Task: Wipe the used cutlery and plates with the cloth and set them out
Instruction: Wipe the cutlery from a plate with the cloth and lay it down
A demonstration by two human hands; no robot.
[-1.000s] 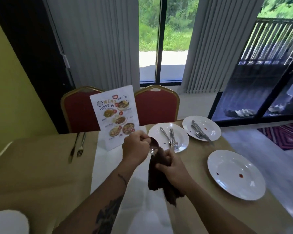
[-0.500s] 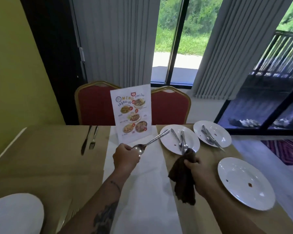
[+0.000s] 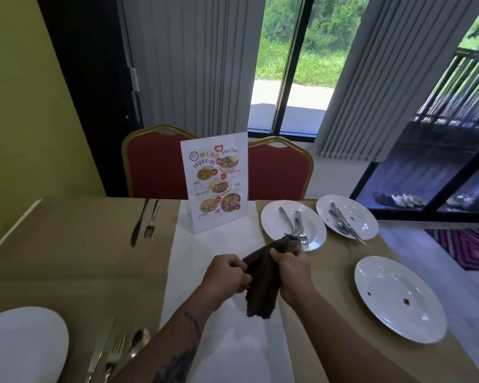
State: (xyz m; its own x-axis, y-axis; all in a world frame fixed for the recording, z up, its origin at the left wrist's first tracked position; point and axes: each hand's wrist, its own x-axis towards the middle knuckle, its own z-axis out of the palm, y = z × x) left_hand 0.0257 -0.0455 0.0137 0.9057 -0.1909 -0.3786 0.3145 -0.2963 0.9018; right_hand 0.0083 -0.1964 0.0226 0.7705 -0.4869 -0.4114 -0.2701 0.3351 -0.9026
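My right hand [image 3: 289,268] grips a dark brown cloth [image 3: 260,291] over the white runner. My left hand [image 3: 227,275] is a closed fist pressed against the cloth's left side. The spoon it held a moment ago is hidden by the fist and the cloth, whose upper end is stretched out in a thin rod shape. A white plate [image 3: 313,236] with used cutlery [image 3: 297,225] lies just beyond the cloth. A second plate [image 3: 368,228] with cutlery sits further right. A spotted plate [image 3: 415,316] lies at the right.
A clean plate [image 3: 20,346] sits at the near left with a knife [image 3: 98,352], fork [image 3: 114,352] and spoon [image 3: 138,341] beside it. A knife and fork [image 3: 145,221] lie at the far left. A menu stand [image 3: 215,183] stands mid-table before two red chairs [image 3: 155,167].
Half a second ago my left hand held the spoon out apart from the cloth. Both hands have since come together, and the cloth covers the spoon.
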